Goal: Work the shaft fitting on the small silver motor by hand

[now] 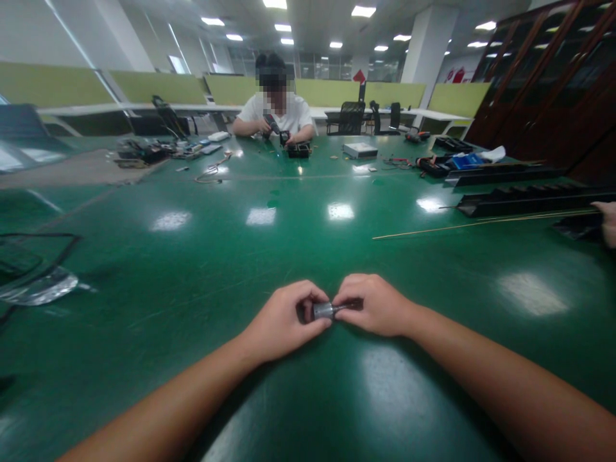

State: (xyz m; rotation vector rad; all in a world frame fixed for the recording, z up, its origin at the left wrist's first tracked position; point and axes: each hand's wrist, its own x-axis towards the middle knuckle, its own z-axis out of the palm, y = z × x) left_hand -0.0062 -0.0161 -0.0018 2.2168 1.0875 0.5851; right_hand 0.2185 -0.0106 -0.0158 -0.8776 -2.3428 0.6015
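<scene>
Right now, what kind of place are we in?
Probably an office room used as a workshop: there's a big green table with a jumble of parts on it, a black chair and yellowish-green dividers behind.

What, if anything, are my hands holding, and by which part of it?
The left hand holds a small silver cylinder by its body; the right hand pinches the thin rod at one end.

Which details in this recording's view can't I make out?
All in the head view:
Metal cylinder: left end obscured by the left hand.
Thin rod: right end obscured by the right hand; too small to identify.
Another person's hand: cut off by the right edge.
Pile of parts, far left: too small and blurred.
</scene>
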